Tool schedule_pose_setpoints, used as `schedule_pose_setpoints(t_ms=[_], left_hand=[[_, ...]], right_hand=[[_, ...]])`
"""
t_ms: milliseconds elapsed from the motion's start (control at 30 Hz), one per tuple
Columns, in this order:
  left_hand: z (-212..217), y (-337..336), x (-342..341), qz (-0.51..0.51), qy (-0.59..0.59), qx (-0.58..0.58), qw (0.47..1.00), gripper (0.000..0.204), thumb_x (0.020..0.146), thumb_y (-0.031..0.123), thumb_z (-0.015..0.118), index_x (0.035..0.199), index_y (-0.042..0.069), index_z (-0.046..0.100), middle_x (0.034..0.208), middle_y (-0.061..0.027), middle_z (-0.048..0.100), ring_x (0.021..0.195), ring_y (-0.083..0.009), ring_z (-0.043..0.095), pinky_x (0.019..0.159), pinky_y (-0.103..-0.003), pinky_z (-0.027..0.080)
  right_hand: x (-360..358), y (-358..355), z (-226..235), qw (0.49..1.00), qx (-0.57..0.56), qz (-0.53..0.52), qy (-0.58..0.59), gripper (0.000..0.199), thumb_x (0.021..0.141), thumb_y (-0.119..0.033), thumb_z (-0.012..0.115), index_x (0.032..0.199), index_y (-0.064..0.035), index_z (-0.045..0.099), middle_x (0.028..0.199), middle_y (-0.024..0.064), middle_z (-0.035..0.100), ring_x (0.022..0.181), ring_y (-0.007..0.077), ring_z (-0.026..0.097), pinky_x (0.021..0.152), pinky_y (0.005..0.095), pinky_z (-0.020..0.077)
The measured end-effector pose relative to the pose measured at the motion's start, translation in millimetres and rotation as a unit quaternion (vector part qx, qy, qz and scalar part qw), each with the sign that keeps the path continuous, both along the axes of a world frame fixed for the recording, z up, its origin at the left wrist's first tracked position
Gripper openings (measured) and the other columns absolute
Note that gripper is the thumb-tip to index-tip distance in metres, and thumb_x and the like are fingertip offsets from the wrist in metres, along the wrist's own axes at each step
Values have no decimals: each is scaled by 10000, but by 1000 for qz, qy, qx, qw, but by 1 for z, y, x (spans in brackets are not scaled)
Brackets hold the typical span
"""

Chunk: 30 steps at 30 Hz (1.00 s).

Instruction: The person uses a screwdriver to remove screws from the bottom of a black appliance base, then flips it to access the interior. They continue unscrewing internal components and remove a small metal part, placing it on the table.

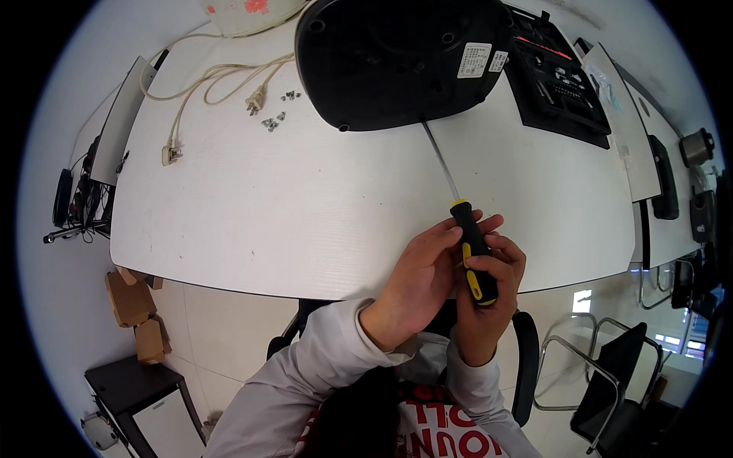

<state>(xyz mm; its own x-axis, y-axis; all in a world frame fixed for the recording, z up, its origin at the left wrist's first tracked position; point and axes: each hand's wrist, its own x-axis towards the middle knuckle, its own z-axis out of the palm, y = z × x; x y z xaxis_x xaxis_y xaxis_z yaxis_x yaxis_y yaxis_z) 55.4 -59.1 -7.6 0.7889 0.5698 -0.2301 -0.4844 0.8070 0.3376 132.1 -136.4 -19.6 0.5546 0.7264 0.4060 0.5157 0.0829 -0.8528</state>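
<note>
Worktop [229,214] open front left — black base [389,65] blocks far middle, screwdriver [481,271] juts before it; tool case [527,107] far right; plugs [257,99], screws [269,124] far left.

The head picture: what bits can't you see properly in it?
In the head view:
Black appliance: far end cut off by the upper edge.
Cream container: cut off there too.
Screwdriver: tip lost against the appliance's dark rim.
Metal bits: too small to tell what they are.
</note>
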Motion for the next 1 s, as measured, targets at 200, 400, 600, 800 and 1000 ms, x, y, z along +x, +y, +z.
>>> schedule_pose_setpoints(t_ms=[200, 400, 600, 800, 1000], left_hand=[[1, 0, -1, -3, -3, -14, 1000, 434, 912, 232, 422, 1267, -17, 402, 1322, -166, 450, 1160, -222, 465, 1023, -355, 337], [2, 0, -2, -8, 3, -7, 1000, 437, 908, 226, 410, 1271, -17, 400, 1323, -164, 453, 1163, -216, 465, 1026, -355, 333], [6, 1, 1, -2, 19, 2, 1000, 424, 924, 273, 438, 1242, -5, 409, 1318, -173, 455, 1168, -221, 461, 1021, -353, 341], [4, 1, 2, -3, 22, 10, 1000, 407, 928, 273, 424, 1231, 1, 407, 1325, -164, 454, 1189, -237, 442, 1003, -360, 371], [0, 1, 1, -16, -15, -16, 1000, 440, 921, 279, 373, 1269, 11, 381, 1347, -147, 438, 1216, -257, 416, 1021, -363, 354]], right_hand=[[0, 0, -1, 1000, 0, -5, -20, 365, 631, 157, 557, 895, -92, 595, 1136, 116, 487, 1053, 255, 522, 862, 339, 436], [1, 0, -2, 1000, 6, 0, -29, 385, 598, 171, 528, 882, -80, 592, 1134, 117, 487, 1065, 267, 520, 880, 348, 430], [1, 0, -4, 1000, 11, 5, -25, 423, 662, 143, 558, 1036, -54, 535, 1149, 126, 477, 1091, 264, 513, 837, 327, 464], [1, -3, -4, 999, -4, 22, -24, 502, 703, 16, 668, 1159, -55, 471, 1184, 127, 454, 1062, 244, 521, 766, 285, 491], [1, -5, -1, 999, -12, 23, -22, 548, 654, 3, 739, 1144, -80, 508, 1177, 132, 459, 1014, 265, 542, 702, 296, 500]])
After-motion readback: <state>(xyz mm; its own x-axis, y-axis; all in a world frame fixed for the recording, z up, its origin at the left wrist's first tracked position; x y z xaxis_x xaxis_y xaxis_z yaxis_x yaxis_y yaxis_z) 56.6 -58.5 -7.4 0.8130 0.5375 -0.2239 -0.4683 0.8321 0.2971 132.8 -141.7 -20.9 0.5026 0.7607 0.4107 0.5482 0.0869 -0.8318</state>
